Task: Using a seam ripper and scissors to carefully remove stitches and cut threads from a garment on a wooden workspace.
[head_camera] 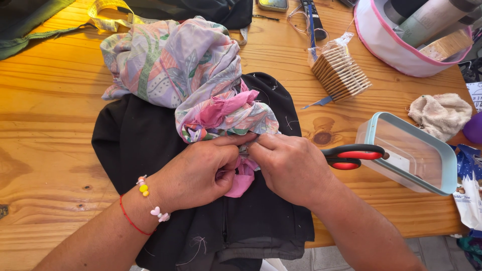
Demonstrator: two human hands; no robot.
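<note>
We see both hands pinching the same spot at the lower edge of a floral fabric [186, 70], a pastel bundle with a pink lining that lies crumpled on a black garment [135, 145] spread over the wooden counter [45, 100]. Our left hand [196, 173], with bead bracelets at the wrist, is closed on the pink fold from below; our right hand [291, 168] is closed on the seam just beside it, fingertips touching. Red-handled scissors [351, 155] lie just right of that hand, against a clear lidded box [409, 153]. A stack of wooden tiles [341, 73] sits farther back.
</note>
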